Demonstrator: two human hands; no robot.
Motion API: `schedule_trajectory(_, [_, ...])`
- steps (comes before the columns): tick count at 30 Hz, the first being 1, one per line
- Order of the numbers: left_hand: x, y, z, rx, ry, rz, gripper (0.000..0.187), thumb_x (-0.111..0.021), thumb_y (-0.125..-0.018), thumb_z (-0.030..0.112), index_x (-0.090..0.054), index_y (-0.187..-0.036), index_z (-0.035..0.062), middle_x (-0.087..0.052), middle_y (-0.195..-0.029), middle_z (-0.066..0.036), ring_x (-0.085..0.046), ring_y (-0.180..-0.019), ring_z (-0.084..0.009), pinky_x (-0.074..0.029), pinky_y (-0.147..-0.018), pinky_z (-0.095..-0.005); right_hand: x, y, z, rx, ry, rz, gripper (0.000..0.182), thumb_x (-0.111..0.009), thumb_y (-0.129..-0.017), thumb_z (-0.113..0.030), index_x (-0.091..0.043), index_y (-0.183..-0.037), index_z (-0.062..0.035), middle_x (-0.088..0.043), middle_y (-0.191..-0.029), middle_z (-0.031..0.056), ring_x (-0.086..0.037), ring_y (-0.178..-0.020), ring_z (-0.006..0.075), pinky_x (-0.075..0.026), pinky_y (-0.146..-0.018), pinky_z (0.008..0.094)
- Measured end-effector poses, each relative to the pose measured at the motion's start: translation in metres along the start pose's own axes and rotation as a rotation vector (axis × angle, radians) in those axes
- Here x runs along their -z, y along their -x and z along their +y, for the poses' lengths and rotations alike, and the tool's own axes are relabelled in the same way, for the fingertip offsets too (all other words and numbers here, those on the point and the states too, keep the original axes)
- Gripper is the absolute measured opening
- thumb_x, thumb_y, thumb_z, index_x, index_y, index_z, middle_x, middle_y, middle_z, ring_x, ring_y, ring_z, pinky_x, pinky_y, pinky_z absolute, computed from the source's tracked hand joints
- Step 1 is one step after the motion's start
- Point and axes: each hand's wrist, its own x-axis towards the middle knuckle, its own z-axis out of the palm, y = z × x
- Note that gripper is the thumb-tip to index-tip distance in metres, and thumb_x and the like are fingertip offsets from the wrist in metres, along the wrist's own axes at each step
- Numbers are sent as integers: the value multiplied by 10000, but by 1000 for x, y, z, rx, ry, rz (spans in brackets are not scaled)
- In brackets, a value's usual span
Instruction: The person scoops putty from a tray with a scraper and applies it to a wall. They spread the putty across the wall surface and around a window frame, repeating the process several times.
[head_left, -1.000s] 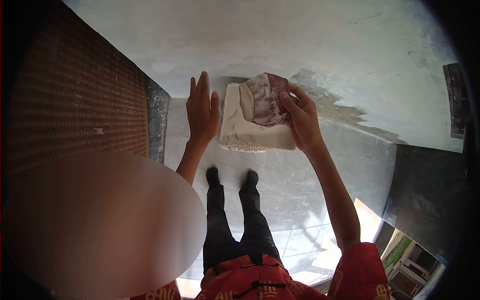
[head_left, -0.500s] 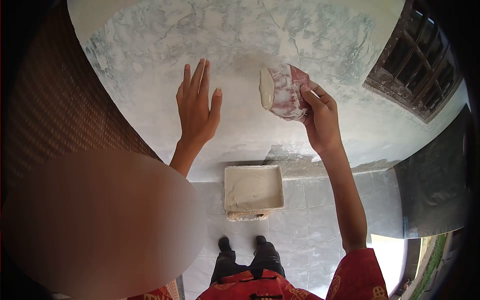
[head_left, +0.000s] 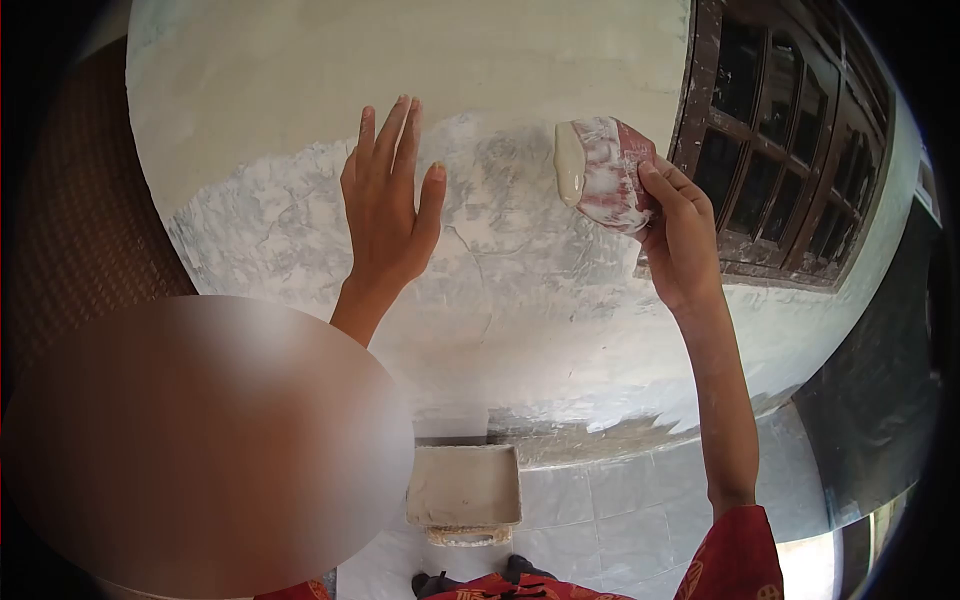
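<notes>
My right hand (head_left: 682,235) grips a flat, reddish putty scraper (head_left: 628,180), thumb on its face and fingers behind. White smears cover the blade, and a thick roll of cream-coloured putty (head_left: 570,165) hangs along its left edge. My left hand (head_left: 388,195) is open, fingers stretched upward and thumb apart, with nothing in it. Both hands are up in front of the wall (head_left: 400,60), which is cream above and patchy grey-white across the middle (head_left: 540,260).
A tray (head_left: 518,485) of pale putty sits on the grey tiled floor (head_left: 640,500) at the wall's foot. A brown framed window (head_left: 755,130) is to the right, and a woven panel (head_left: 80,210) to the left. A blurred oval hides the lower left.
The view has tilted up and shifted right, so more upper wall and window show and the tray appears lower. My right hand with the scraper is nearer the window; my left stays spread.
</notes>
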Motion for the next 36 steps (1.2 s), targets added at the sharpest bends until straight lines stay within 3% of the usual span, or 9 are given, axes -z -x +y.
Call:
schedule_trajectory(7, [-36,-71,35,-70,35,134,562,-431,-1050,361,-409,-1536,81,-405,-1584,-113,-250,-1515,-363,-230,-1168,-550,35,-54,-49,139,-9,-51,303,-524,-1048,-134,-597,-1273,56,-704,-1073,90,-698,-911,126,-602,-813,285])
schedule_trajectory(19, [-92,-139,36,-195,49,198,544,-386,-1059,371,-388,-1550,138,-393,-1594,-80,-246,-1522,-327,-235,-1184,-546,41,-112,-83,437,219,224,265,-566,-1018,-126,-625,-1208,49,-715,-940,63,-683,-811,110,-590,-738,279])
schedule_trajectory(22, [-107,-154,39,-206,29,213,539,-421,-1051,349,-395,-1545,133,-401,-1587,-88,-264,-1514,-335,-253,-1177,-541,49,-142,-80,1004,731,434,224,-611,-986,-91,-683,-1174,8,-746,-879,124,-711,-783,140,-547,-713,292])
schedule_trajectory(23, [-113,-159,39,-211,9,227,539,-439,-1047,337,-398,-1542,128,-407,-1582,-93,-275,-1509,-340,-262,-1174,-536,51,-148,-79,1007,728,428,224,-611,-986,-91,-683,-1174,8,-746,-879,124,-711,-783,140,-547,-713,292])
schedule_trajectory(25, [-118,-170,42,-218,-14,250,532,-449,-1045,328,-410,-1533,122,-417,-1575,-98,-286,-1503,-345,-271,-1170,-530,54,-162,-77,1316,962,387,243,-642,-975,-70,-695,-1207,-18,-762,-975,132,-673,-819,60,-530,-703,243])
schedule_trajectory(27, [-124,-182,45,-230,-40,267,525,-460,-1043,319,-421,-1525,117,-427,-1567,-104,-298,-1497,-350,-279,-1167,-523,58,-179,-70,1400,980,359,296,-658,-920,26,-717,-1195,-68,-760,-983,138,-724,-821,114,-565,-724,263])
schedule_trajectory(29, [-130,-193,45,-226,-20,296,513,-463,-1043,309,-438,-1514,109,-442,-1555,-111,-312,-1489,-356,-278,-1165,-522,63,-200,-61,1610,975,178,442,-644,-810,140,-703,-1188,-82,-739,-1090,124,-714,-1042,297,-568,-940,426])
schedule_trajectory(30, [-134,-198,46,-228,-32,300,513,-463,-1043,309,-438,-1514,109,-442,-1555,-111,-312,-1489,-356,-278,-1165,-522,64,-208,-58,1636,990,152,521,-639,-752,159,-705,-1201,-97,-722,-1171,95,-663,-1162,309,-504,-1055,501])
schedule_trajectory(36, [-155,-213,48,-173,-221,305,518,-442,-1048,314,-423,-1528,123,-431,-1566,-94,-311,-1492,-328,-235,-1189,-527,70,-240,-40,1716,993,14,570,-659,-724,132,-703,-1235,-116,-707,-1229,85,-617,-1239,307,-442,-1110,527])
